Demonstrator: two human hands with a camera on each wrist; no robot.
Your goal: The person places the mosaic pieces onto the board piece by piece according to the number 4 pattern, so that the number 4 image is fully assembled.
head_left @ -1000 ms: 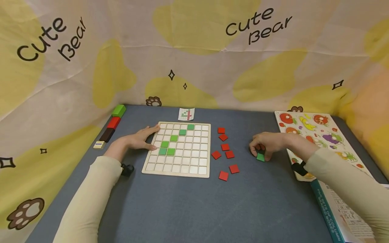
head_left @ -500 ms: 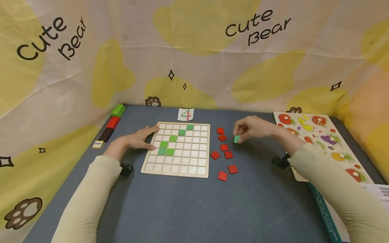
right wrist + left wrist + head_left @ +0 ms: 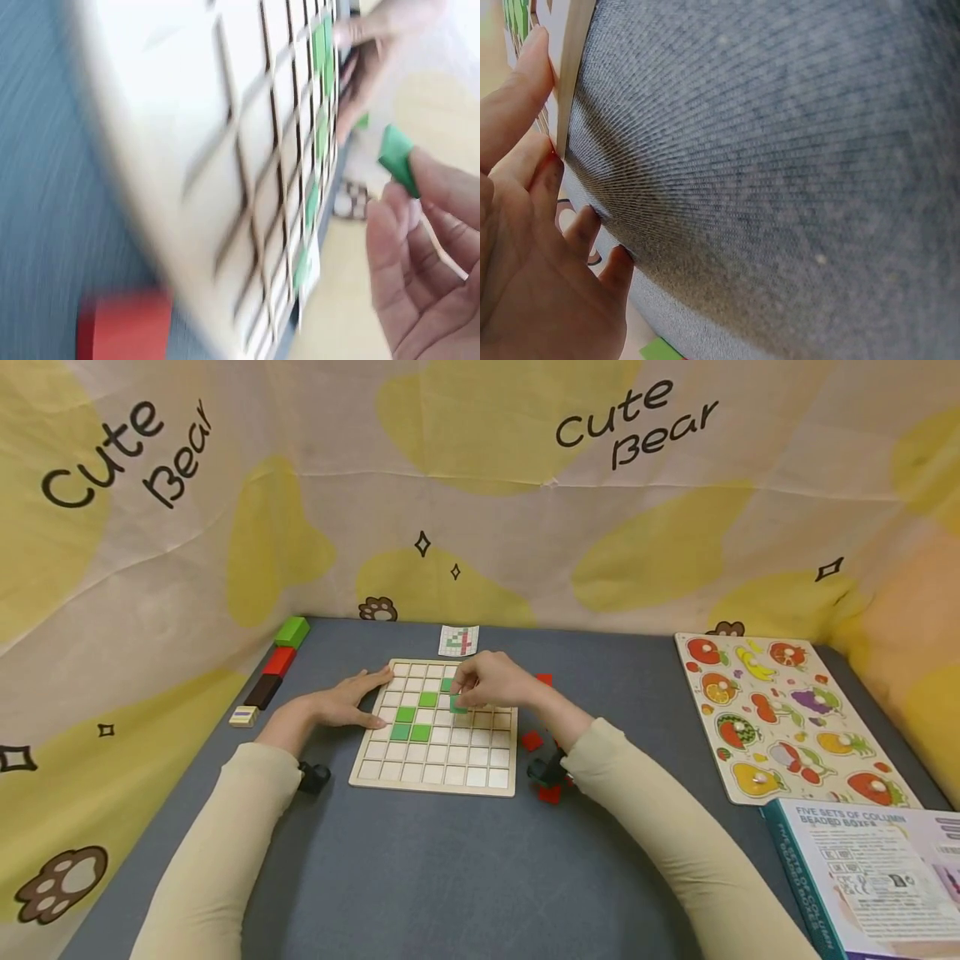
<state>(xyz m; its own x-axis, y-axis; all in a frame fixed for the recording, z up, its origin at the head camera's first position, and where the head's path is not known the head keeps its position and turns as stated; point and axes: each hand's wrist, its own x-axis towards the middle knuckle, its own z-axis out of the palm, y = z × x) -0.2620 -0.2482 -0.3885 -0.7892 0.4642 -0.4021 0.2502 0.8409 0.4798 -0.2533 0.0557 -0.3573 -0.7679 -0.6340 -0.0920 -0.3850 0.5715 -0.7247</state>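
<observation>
A square wooden grid board [image 3: 432, 789] lies on the dark table, with several green tiles [image 3: 421, 733] set in its white cells. My left hand [image 3: 343, 702] rests at the board's left edge; its thumb and index finger touch the rim in the left wrist view, the fingers spread. Over the upper right part of the board, my right hand [image 3: 497, 681] pinches a green tile [image 3: 396, 159] between thumb and fingertips. In the right wrist view this tile is tilted and apart from the board. The right hand hides some cells behind it.
Red tiles [image 3: 532, 741] lie right of the board, partly hidden by the right arm. A small pattern card [image 3: 458, 642] sits behind it. Coloured blocks [image 3: 280, 661] line the left edge. At right are a fruit puzzle board [image 3: 783, 708] and a teal-sided box [image 3: 862, 868].
My right hand has picked the green tile up from the table at right and carried it left, past the red tiles, over the board. My left hand has stayed in place.
</observation>
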